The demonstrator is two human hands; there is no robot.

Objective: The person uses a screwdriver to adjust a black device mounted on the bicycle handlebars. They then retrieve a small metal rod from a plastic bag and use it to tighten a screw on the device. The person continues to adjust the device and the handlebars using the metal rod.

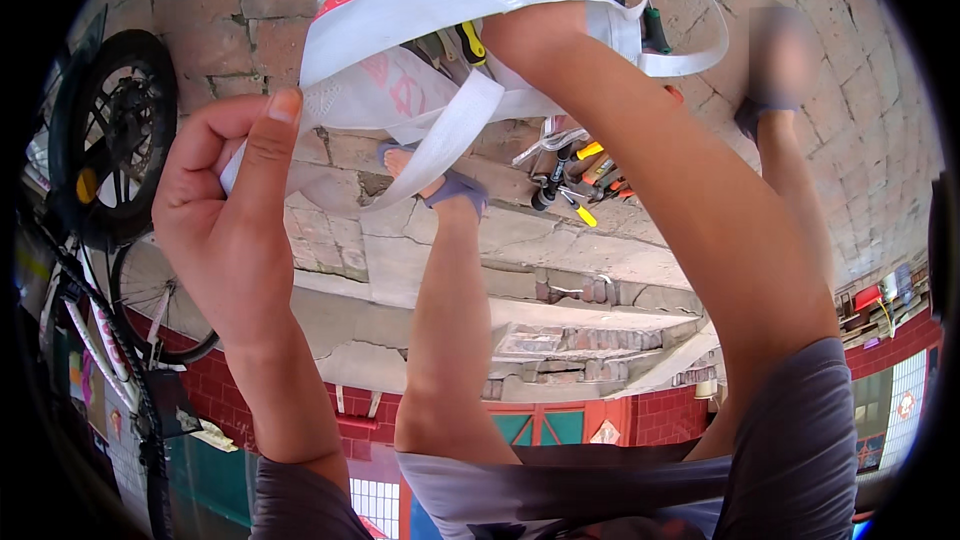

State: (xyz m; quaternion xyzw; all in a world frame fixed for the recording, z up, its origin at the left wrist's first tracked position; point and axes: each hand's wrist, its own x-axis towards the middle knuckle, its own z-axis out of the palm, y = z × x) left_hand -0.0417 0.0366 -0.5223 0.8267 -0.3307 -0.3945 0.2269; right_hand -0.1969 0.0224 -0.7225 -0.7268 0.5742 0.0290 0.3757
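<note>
Two hands at one white bag, right one out of sight inside

Head view, the only feed I have: white bag (430,15) with red print, up at top centre, mouth facing me, above the paving (200,0). Left hand (235,180) has the bag's edge pinched, thumb against fingers. Right forearm (690,190) runs into the mouth; I can't see the right hand, so can't tell its grip. Inside the bag I get a yellow-and-black handle (470,44) beside some metal tools. White strap (465,130) hangs below the mouth; a second loop (715,40) sticks out right, with a green handle (655,32) showing through it. Loose tools, including a yellow handle (588,150), lie on the ground near the sandalled foot (462,190). Black wheel (122,145) far left.
</note>
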